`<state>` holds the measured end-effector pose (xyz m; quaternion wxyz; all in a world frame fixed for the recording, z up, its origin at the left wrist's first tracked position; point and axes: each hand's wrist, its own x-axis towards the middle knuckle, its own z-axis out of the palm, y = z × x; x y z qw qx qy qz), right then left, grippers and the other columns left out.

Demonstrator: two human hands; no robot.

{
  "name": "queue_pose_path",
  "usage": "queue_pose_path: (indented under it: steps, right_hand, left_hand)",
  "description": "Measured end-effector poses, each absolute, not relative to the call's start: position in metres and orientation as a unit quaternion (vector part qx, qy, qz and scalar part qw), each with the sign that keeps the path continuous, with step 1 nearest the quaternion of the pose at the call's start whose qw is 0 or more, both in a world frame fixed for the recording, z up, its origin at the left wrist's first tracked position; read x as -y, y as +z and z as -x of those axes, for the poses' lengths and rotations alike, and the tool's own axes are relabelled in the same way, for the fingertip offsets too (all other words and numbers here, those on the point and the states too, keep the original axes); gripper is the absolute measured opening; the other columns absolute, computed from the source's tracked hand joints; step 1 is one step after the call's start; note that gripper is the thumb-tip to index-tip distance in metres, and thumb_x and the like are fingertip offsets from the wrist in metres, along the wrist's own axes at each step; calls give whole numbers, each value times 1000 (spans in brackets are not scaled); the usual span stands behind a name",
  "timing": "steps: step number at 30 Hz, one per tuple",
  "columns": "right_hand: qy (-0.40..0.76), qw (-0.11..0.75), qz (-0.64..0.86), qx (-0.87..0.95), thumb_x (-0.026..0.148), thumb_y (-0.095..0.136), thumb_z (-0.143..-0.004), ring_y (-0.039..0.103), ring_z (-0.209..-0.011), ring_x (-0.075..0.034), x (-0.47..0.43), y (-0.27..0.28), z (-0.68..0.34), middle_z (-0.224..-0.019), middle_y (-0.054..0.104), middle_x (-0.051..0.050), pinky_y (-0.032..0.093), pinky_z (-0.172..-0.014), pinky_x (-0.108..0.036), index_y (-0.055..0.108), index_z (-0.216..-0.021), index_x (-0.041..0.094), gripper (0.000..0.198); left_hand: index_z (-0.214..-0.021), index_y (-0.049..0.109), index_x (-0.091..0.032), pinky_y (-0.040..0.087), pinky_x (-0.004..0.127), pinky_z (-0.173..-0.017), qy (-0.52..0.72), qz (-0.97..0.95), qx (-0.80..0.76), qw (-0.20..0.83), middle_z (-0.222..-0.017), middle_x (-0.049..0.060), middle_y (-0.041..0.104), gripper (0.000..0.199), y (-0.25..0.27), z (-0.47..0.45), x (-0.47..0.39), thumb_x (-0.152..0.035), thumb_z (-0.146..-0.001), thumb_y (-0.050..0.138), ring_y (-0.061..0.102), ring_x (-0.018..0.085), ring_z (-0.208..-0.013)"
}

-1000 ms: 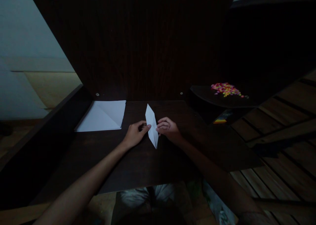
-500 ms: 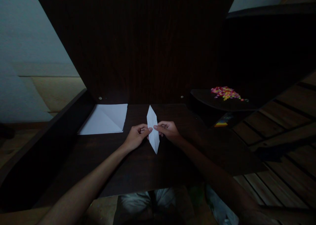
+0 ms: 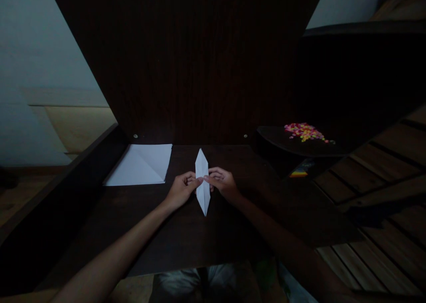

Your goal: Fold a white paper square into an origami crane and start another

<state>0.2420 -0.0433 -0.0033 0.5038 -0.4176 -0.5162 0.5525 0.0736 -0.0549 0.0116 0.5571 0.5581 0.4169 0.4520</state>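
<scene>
A narrow piece of folded white paper point(image 3: 201, 165), pointed at both ends, is held upright lengthwise over the dark desk point(image 3: 166, 236). My left hand point(image 3: 183, 189) pinches its left edge, thumb on the front face. From the other side my right hand point(image 3: 223, 184) grips the right edge, its thumb also on the front. Both thumb tips nearly meet at the paper's middle. The fingers behind the paper are partly hidden.
A stack of white paper sheets point(image 3: 141, 163) lies at the desk's back left. On a curved shelf point(image 3: 273, 139) at right sits a pile of small colourful pieces point(image 3: 304, 131). Dark panels rise behind and at the left. A slatted wooden surface point(image 3: 382, 161) shows at right.
The folded paper has turned slightly to stand straighter, and both thumbs have moved closer together on it. The whole view has shifted a little, with the scene lower in frame.
</scene>
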Motion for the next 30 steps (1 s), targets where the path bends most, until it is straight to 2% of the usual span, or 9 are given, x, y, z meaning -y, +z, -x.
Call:
queue_pose_path:
  steps: [3, 7, 10, 17, 23, 26, 30]
  right_hand:
    - [534, 530, 413, 513, 40, 83, -58, 54, -45, -12, 43, -3, -241, -59, 61, 5, 45, -42, -24, 58, -86, 21, 42]
    - [513, 546, 414, 517, 42, 82, -59, 55, -48, -12, 45, -1, -239, -61, 62, 3, 45, -41, -23, 55, -80, 21, 40]
    - [500, 552, 413, 524, 44, 81, -60, 56, -51, -12, 48, 1, -237, -63, 60, 2, 46, -41, -23, 56, -77, 21, 38]
    - [455, 546, 425, 560, 38, 71, -73, 55, -52, -12, 53, 0, -237, -64, 60, 1, 46, -46, -24, 62, -80, 20, 21]
    - [319, 553, 433, 636, 30, 66, -79, 57, -62, -12, 59, 4, -238, -74, 64, -3, 48, -56, -24, 66, -83, 19, 12]
    - [265, 555, 429, 661, 28, 65, -81, 57, -64, -12, 60, 6, -238, -80, 63, -3, 48, -57, -24, 66, -85, 19, 10]
    - [263, 561, 428, 657, 28, 65, -82, 57, -65, -12, 60, 8, -239, -83, 63, -3, 48, -57, -24, 66, -85, 20, 9]
  left_hand:
    - [-71, 64, -15, 48, 23, -54, 459, -547, -415, 563, -59, -2, 62, 37, 15, -75, 58, -50, -69, 75, 58, 12, -55]
    - [-76, 67, -15, 52, 26, -57, 469, -512, -402, 597, -65, 1, 65, 36, 16, -74, 59, -50, -71, 72, 61, 15, -59]
    - [-75, 67, -15, 53, 27, -59, 475, -515, -407, 586, -70, 2, 66, 33, 14, -73, 58, -47, -70, 72, 63, 17, -65]
    - [-74, 66, -16, 48, 22, -58, 475, -578, -431, 504, -64, -1, 61, 27, 16, -74, 59, -42, -73, 69, 57, 13, -61]
    - [-71, 64, -14, 41, 19, -53, 478, -594, -427, 486, -60, -3, 58, 25, 13, -75, 60, -38, -71, 71, 50, 9, -54]
    - [-72, 66, -14, 43, 20, -53, 483, -587, -434, 483, -60, -2, 60, 27, 16, -74, 61, -40, -70, 72, 52, 10, -55]
    - [-73, 70, -15, 51, 24, -57, 491, -564, -425, 510, -68, 1, 65, 30, 22, -74, 62, -45, -72, 70, 59, 14, -61]
